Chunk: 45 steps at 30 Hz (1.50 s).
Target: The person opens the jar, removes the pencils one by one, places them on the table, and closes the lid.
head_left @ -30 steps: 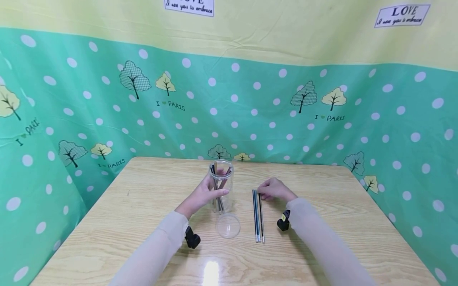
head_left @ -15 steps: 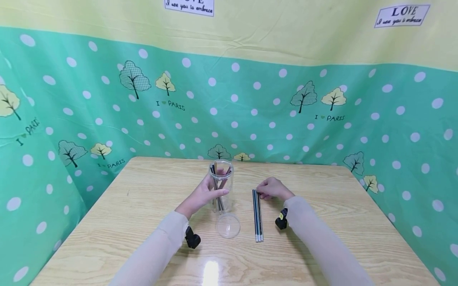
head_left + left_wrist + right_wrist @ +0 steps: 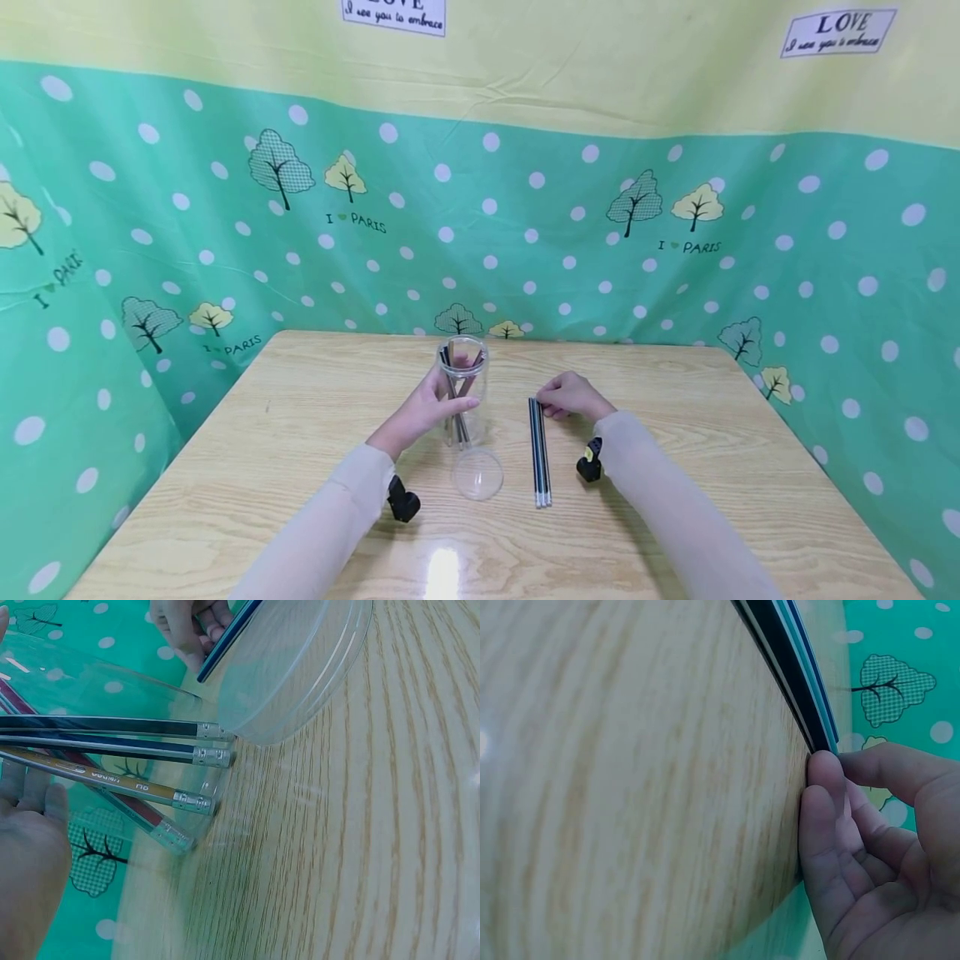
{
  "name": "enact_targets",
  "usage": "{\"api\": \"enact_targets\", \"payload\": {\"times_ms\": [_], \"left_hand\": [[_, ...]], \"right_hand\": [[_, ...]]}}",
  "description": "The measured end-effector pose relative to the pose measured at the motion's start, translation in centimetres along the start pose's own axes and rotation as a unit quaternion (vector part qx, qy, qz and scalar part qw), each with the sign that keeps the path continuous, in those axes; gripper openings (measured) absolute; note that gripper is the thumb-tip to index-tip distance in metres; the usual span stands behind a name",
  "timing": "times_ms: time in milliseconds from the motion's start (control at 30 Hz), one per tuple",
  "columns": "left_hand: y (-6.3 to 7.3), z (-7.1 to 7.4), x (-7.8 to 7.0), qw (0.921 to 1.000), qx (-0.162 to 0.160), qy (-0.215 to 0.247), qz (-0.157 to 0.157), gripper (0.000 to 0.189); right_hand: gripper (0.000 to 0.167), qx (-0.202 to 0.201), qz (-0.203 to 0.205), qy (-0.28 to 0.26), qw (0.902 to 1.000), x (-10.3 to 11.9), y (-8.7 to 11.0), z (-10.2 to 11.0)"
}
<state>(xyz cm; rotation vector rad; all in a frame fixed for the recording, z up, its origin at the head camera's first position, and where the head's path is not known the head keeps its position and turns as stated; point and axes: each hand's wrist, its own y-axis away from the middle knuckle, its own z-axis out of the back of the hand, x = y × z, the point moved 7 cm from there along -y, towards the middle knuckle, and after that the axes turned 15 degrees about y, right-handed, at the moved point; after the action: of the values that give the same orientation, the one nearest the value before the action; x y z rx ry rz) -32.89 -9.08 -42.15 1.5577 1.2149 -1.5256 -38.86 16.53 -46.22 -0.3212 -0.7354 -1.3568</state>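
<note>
My left hand (image 3: 423, 408) grips a clear jar (image 3: 480, 385) that stands upright on the table. Several pencils (image 3: 112, 778) lean inside it, metal ferrules and erasers at the bottom; one is yellow-gold, one dark red, others dark. A clear round lid (image 3: 477, 475) lies just in front of the jar. To its right, dark and blue pencils (image 3: 539, 454) lie side by side, eraser ends towards me. My right hand (image 3: 567, 395) pinches the far end of the rightmost, black pencil (image 3: 784, 660) between thumb and fingertips, its other fingers curled below.
The wooden table (image 3: 697, 433) reaches back to a green and yellow curtain (image 3: 540, 217) with trees and dots. A black wrist camera (image 3: 403, 500) sits under the left sleeve, another camera (image 3: 589, 462) under the right. A bright light reflection shows near the front.
My right hand has shifted slightly left, bringing the black pencil up against the others and narrowing the gap in the row. The left hand and jar have stayed put.
</note>
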Motion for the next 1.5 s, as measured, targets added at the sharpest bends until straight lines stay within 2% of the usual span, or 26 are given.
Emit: {"api": "enact_targets", "payload": {"times_ms": [400, 733, 900, 1167, 1500], "left_hand": [[0.0, 0.0, 0.1, 0.9999, -0.005, -0.005, 0.008, 0.086], [0.1, -0.1, -0.1, 1.0000, 0.001, -0.006, 0.005, 0.082], [0.0, -0.2, -0.1, 1.0000, 0.004, -0.002, 0.001, 0.080], [0.2, 0.0, 0.1, 0.9999, -0.005, -0.011, 0.010, 0.088], [0.2, -0.3, -0.3, 1.0000, 0.004, 0.006, -0.006, 0.077]], "right_hand": [[0.019, 0.002, 0.001, -0.015, 0.9999, 0.3, 0.3, 0.2], [0.027, -0.016, 0.040, 0.028, 0.9987, 1.9, 1.0, 2.5], [0.031, -0.018, 0.053, 0.033, 0.9979, 3.0, 1.4, 3.5], [0.033, -0.023, 0.086, 0.050, 0.9948, 5.5, 2.2, 5.1], [0.025, -0.045, 0.163, 0.069, 0.9832, 10.2, 4.3, 6.7]]}}
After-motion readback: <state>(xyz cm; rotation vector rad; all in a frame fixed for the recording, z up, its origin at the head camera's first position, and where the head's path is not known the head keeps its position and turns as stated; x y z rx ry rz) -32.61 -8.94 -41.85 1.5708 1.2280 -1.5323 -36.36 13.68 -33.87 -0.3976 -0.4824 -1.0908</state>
